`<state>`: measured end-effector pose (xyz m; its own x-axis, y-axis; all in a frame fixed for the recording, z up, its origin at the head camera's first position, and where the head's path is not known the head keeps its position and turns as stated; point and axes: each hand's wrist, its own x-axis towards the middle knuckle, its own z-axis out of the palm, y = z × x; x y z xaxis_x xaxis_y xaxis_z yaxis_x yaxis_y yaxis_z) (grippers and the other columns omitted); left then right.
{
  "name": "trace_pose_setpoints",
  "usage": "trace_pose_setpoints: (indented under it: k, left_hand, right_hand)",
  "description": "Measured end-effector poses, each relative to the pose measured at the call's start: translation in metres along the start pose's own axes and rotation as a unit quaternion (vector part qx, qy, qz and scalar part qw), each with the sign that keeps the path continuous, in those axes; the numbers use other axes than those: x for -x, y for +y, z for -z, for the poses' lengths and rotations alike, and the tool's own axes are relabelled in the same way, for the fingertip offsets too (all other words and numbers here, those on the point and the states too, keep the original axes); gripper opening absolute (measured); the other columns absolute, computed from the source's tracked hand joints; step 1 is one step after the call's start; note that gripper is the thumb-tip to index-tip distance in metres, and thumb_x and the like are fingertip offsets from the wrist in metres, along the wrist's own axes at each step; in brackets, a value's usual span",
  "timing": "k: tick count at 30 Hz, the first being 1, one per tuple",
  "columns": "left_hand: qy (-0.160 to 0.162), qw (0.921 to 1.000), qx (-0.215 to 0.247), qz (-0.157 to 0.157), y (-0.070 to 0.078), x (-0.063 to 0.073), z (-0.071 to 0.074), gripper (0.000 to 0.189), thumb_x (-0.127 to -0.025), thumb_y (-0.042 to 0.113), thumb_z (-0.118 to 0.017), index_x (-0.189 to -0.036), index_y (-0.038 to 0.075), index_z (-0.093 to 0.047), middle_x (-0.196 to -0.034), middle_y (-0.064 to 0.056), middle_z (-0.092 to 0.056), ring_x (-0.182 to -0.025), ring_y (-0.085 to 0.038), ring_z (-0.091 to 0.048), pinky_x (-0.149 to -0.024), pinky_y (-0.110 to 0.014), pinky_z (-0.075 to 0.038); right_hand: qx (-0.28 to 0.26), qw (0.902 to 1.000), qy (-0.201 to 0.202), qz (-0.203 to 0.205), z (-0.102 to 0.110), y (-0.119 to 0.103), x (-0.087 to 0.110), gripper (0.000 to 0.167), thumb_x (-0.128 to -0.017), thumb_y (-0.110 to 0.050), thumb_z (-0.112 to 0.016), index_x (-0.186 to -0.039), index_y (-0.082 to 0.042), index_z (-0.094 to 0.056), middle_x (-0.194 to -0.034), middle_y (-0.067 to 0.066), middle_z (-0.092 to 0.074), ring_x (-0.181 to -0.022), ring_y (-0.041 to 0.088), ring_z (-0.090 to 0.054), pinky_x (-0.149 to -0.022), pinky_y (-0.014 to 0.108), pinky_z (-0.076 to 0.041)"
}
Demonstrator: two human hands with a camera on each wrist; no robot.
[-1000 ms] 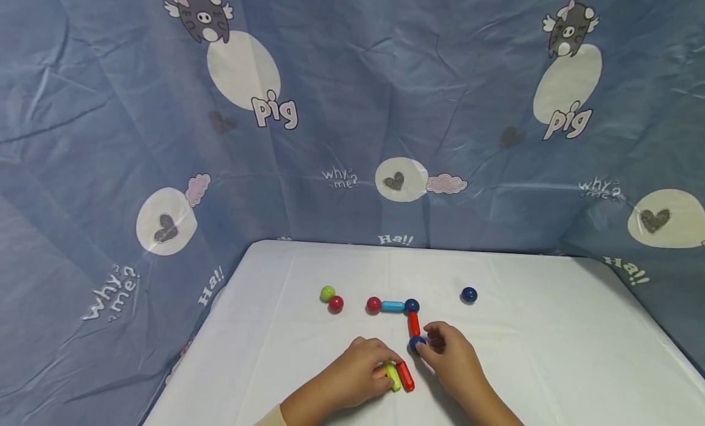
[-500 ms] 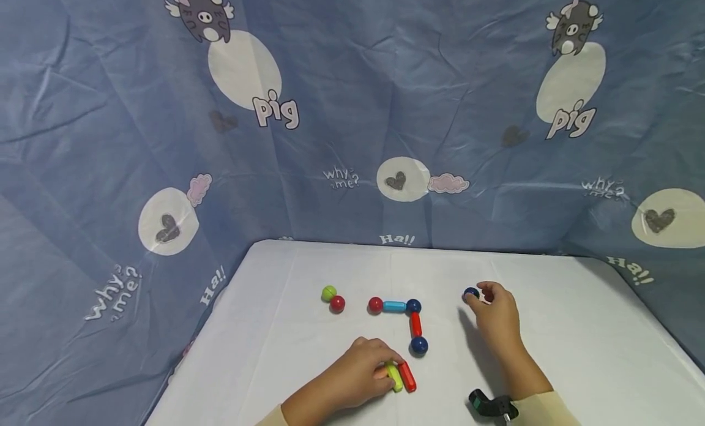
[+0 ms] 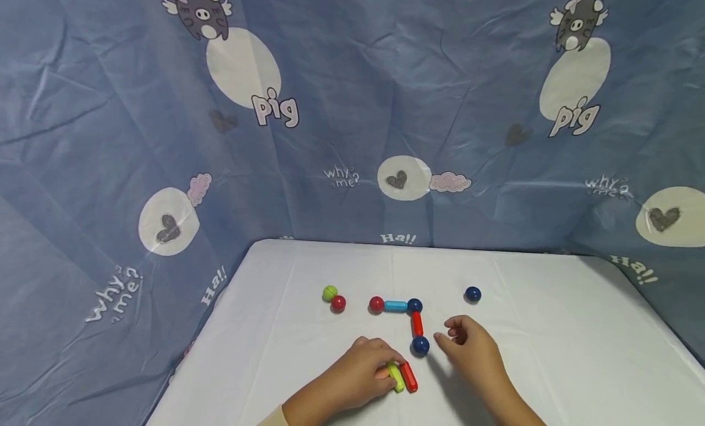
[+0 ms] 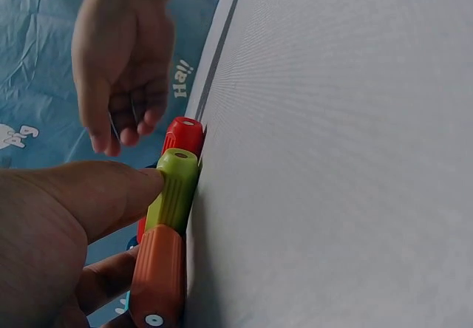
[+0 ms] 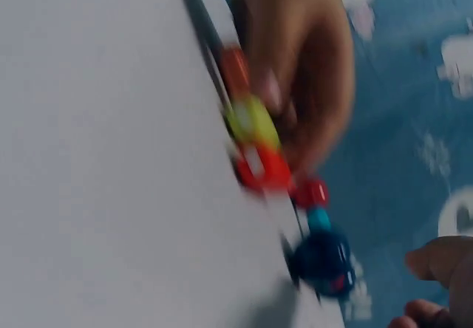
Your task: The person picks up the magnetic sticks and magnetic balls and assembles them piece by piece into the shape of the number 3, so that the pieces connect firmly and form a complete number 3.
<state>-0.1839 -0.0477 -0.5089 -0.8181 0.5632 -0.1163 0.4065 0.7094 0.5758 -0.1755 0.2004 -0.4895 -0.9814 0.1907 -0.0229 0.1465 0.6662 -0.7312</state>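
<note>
My left hand [image 3: 366, 371] rests on the table and pinches a yellow-green magnetic rod [image 4: 173, 188] between thumb and fingers. Beside that rod lie an orange rod [image 4: 158, 276], partly under the hand in the head view, and a red rod [image 3: 409, 376]. Nothing is in my right hand [image 3: 470, 352], which hovers with loosely bent fingers just right of a blue ball [image 3: 420, 346]. That ball ends an angled chain: a red rod [image 3: 417, 324] runs up to another blue ball [image 3: 415, 305], then a light-blue rod [image 3: 395, 306] leads to a red ball [image 3: 377, 304].
A loose blue ball [image 3: 472, 294] sits farther back on the right. To the left, a green ball [image 3: 330, 293] touches a red ball [image 3: 338, 303]. Behind the white table [image 3: 578, 328] hangs a blue printed cloth [image 3: 330, 138].
My right hand went from the chain's near blue ball to the loose blue ball at the back, then returned without it. The left hand has stayed still.
</note>
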Motion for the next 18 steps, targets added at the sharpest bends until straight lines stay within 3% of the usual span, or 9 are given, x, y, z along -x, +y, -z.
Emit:
trace_pose_setpoints:
  k: [8, 18]
  left_hand:
    - [0.010, 0.9998, 0.001, -0.018, 0.001, 0.001, 0.001, 0.031, -0.090, 0.033, -0.080, -0.119, 0.041, -0.074, -0.115, 0.020, -0.066, -0.098, -0.003, -0.048, -0.082, -0.025, -0.045]
    - [0.011, 0.9997, 0.009, -0.021, 0.000, 0.000, 0.003, 0.032, -0.089, 0.029, -0.080, -0.119, 0.039, -0.076, -0.114, 0.020, -0.066, -0.097, -0.003, -0.048, -0.081, -0.024, -0.044]
  right_hand:
    - [0.014, 0.9936, -0.098, -0.056, -0.024, -0.011, 0.042, 0.033, -0.082, -0.028, -0.090, -0.101, -0.010, -0.069, -0.082, -0.001, -0.061, -0.078, 0.015, -0.054, -0.069, 0.029, -0.048]
    - [0.044, 0.9899, -0.120, -0.062, -0.041, -0.016, 0.045, 0.035, -0.077, -0.027, -0.094, -0.098, -0.011, -0.071, -0.083, 0.000, -0.060, -0.079, 0.016, -0.054, -0.072, 0.033, -0.050]
